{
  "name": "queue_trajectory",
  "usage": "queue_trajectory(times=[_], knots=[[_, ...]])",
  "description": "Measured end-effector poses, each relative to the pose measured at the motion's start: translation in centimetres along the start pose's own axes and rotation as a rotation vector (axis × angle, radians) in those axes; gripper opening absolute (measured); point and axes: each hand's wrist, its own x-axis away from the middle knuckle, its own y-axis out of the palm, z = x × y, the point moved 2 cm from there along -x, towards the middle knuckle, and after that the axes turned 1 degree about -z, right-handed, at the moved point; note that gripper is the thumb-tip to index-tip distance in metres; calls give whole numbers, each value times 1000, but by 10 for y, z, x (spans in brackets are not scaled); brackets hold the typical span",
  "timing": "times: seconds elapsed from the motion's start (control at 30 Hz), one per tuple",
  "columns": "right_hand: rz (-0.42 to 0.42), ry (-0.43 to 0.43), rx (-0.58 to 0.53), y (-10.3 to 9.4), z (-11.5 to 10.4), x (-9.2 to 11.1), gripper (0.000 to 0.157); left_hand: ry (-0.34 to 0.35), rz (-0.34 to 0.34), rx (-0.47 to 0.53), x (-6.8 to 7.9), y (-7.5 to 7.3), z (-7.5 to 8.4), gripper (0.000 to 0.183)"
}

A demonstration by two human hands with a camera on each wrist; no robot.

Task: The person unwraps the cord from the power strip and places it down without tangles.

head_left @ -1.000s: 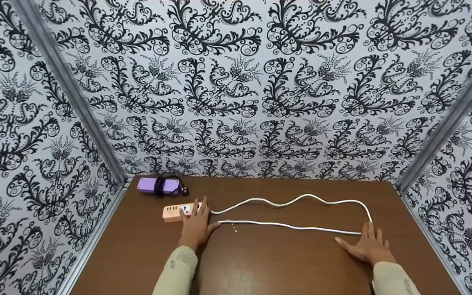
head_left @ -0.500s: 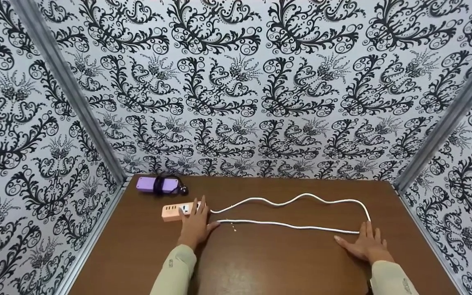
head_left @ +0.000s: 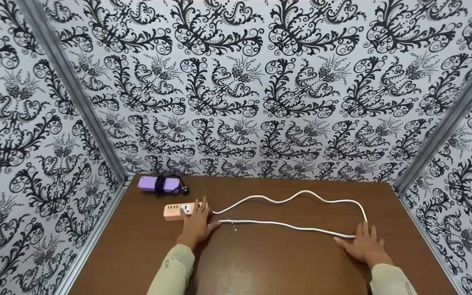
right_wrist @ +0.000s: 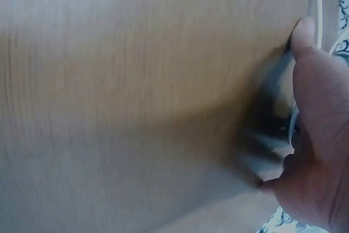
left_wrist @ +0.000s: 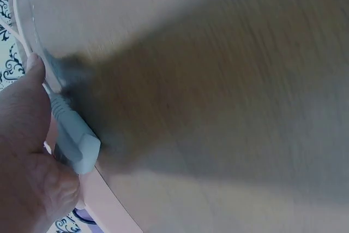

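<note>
My left hand (head_left: 196,225) lies over the right end of a peach power strip (head_left: 173,212), fingers extended across its top and thumb out to the side by the white cord (head_left: 256,222). In the left wrist view, the plug (left_wrist: 76,140) sits beside the strip, below the palm and thumb; the head view hides it. The cord runs right in a wavy line and doubles back in a long loop. At the loop's right bend, my right hand (head_left: 367,246) rests on it with fingers spread and thumb apart. The right fingertips are mostly hidden in the right wrist view.
A purple power strip (head_left: 148,184) wrapped in black cord lies at the back left of the brown table (head_left: 277,262). Patterned wall panels (head_left: 236,98) with grey metal frame posts (head_left: 445,123) enclose the back and sides.
My right hand has slid slightly left, carrying the cord's bend with it; the cord's near run now dips toward me beside that hand. The left hand stays on the peach power strip.
</note>
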Motion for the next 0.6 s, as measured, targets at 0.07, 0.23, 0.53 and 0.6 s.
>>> queue_trajectory(times=[0.07,0.23,0.53,0.6], knots=[[89,-69,59,-2,-9,2,115,41,46,37,3,-2,3,69],[282,-252,119,-9,-45,10,91,125,157,145,25,-12,17,60],[284,-355,35,-5,-86,23,80,59,343,244,57,-26,8,45],[286,-357,30,-2,-87,26,78,22,360,240,59,-30,1,46]])
